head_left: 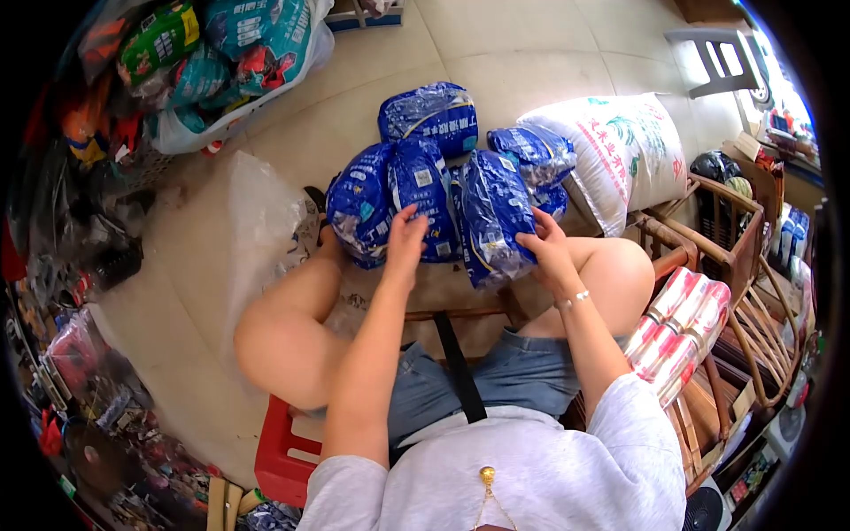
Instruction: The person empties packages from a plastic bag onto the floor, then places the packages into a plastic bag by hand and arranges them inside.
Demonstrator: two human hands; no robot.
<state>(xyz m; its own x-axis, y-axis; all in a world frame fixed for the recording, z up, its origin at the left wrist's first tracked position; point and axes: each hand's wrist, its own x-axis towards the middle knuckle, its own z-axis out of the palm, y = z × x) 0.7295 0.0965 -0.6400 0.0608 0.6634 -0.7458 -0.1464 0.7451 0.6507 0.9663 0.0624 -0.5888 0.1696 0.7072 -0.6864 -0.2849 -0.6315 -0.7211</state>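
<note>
Several blue plastic packages lie in a pile on the floor in front of my knees. My left hand (407, 241) is at the near edge of a middle blue package (422, 190), its fingers curled and close together. At the right, my right hand (547, 246) touches the side of another blue package (498, 217), thumb and fingers against its wrap. A further package (359, 203) lies at the left of the pile, one (429, 119) at the back, and one (534, 155) at the back right beside the white sack.
A white printed sack (620, 150) stands right of the pile. Clear plastic sheeting (261, 212) lies at left, below a large bag (230, 115) of packages. Red-and-white rolls (680, 327) rest on a wooden chair (735, 230) at right. A red stool (279, 456) is under me.
</note>
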